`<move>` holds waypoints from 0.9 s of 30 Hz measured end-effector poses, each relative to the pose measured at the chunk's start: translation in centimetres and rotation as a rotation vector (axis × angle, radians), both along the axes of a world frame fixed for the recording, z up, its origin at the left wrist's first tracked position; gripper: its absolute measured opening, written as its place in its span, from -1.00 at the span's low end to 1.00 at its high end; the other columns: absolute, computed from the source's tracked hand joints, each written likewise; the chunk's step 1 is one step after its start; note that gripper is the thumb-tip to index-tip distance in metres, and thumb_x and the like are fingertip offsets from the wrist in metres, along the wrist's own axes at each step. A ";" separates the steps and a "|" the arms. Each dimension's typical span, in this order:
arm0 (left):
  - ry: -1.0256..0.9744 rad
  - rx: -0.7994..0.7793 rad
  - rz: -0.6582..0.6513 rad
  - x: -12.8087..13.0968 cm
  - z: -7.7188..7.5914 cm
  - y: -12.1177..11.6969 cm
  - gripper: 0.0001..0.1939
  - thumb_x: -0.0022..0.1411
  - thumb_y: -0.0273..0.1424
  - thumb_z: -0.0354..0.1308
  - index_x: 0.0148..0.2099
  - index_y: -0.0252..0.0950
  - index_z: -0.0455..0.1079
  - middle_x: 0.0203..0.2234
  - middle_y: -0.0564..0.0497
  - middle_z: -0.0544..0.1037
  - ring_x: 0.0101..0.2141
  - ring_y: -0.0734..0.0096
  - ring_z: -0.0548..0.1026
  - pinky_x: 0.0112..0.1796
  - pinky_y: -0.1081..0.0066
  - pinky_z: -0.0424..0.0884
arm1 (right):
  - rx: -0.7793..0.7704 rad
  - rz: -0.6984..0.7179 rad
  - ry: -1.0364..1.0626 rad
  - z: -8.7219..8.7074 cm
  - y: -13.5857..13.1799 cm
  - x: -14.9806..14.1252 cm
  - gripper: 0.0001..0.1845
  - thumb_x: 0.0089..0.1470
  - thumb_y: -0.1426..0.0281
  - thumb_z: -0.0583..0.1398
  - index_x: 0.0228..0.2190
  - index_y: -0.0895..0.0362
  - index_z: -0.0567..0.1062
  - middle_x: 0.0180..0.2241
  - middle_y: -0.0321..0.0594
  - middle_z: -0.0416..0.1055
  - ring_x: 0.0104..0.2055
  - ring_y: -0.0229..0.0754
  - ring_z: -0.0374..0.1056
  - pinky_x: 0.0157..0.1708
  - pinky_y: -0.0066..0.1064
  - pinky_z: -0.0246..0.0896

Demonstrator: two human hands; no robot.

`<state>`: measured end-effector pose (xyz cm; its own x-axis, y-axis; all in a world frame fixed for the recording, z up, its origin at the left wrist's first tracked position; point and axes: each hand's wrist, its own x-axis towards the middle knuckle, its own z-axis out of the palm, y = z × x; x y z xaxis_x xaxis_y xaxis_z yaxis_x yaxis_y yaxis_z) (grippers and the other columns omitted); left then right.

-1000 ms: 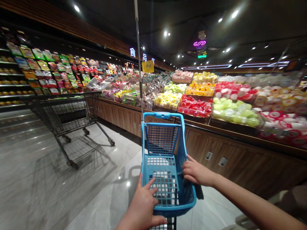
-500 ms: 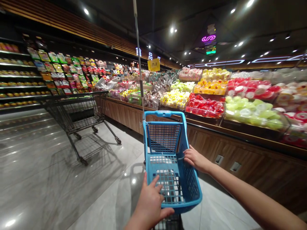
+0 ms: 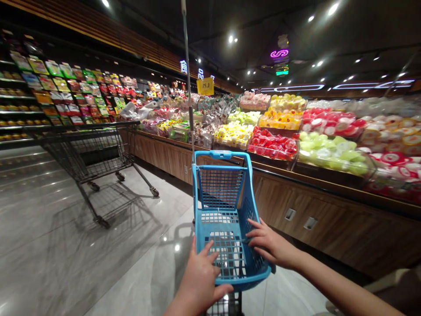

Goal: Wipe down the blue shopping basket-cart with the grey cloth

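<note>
Far to the left of the blue basket (image 3: 219,224), you have shelves of bright packets (image 3: 66,90) running along the wall, and in front of them a black wire cart (image 3: 101,160) stands on the floor, well apart from the basket. A thin pole (image 3: 187,57) rises from the basket's far left corner, with a yellow sign (image 3: 205,86) just beside it, above and beyond the basket. Your left hand (image 3: 200,274) is over the basket's near left corner, palm down, fingers spread and thumb out wide; it has hold of nothing, and you cannot tell whether it touches the rim. The basket itself sits directly before you, its grid floor showing between your hands. Your right hand (image 3: 271,243) is at the basket's right wall, loosely open, fingers apart and reaching over the rim toward the inside, gripping nothing; whether they touch the wall is unclear. Beyond the basket and to its right runs a wooden counter (image 3: 345,237), bearing yellow packs (image 3: 233,135), then red packs (image 3: 272,144) and pale green packs (image 3: 332,151).
</note>
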<state>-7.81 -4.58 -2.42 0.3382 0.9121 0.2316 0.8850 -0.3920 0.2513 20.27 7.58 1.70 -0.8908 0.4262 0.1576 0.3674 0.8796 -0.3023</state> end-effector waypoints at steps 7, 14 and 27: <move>-0.020 0.068 -0.010 -0.3 -0.2 0.2 -0.53 0.06 0.18 0.15 -0.36 -0.08 0.59 -0.16 0.01 0.62 0.11 -0.12 0.37 0.15 -0.24 -0.68 | 0.093 -0.041 -0.012 1.0 4.7 -1.2 -0.71 0.29 0.28 0.03 -0.14 0.05 0.51 -0.01 -0.16 0.47 0.32 0.00 0.02 0.30 0.18 -0.46; -0.023 0.047 0.031 -0.5 0.0 0.9 -0.52 0.05 0.18 0.16 -0.34 -0.09 0.60 -0.14 -0.02 0.62 0.12 -0.14 0.35 0.16 -0.29 -0.60 | 0.078 -0.176 0.115 -0.4 6.4 -2.3 -0.63 0.33 0.23 -0.04 -0.22 0.04 0.53 -0.07 -0.17 0.49 0.35 0.05 -0.07 0.26 0.28 -0.45; -0.008 0.067 0.048 0.0 0.1 0.9 -0.52 0.04 0.17 0.18 -0.36 -0.11 0.60 -0.18 -0.04 0.63 0.10 -0.14 0.37 0.18 -0.34 -0.46 | 0.069 -0.140 0.124 -2.2 -2.1 -0.1 -0.73 0.30 0.31 0.02 -0.18 0.03 0.52 -0.02 -0.20 0.47 0.35 0.02 -0.07 0.29 0.20 -0.27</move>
<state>-7.77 -3.69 -2.35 0.2922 0.9098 0.2948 0.9013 -0.3650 0.2331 20.15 5.49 -0.51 -0.7957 0.5289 0.2951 0.4512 0.8427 -0.2938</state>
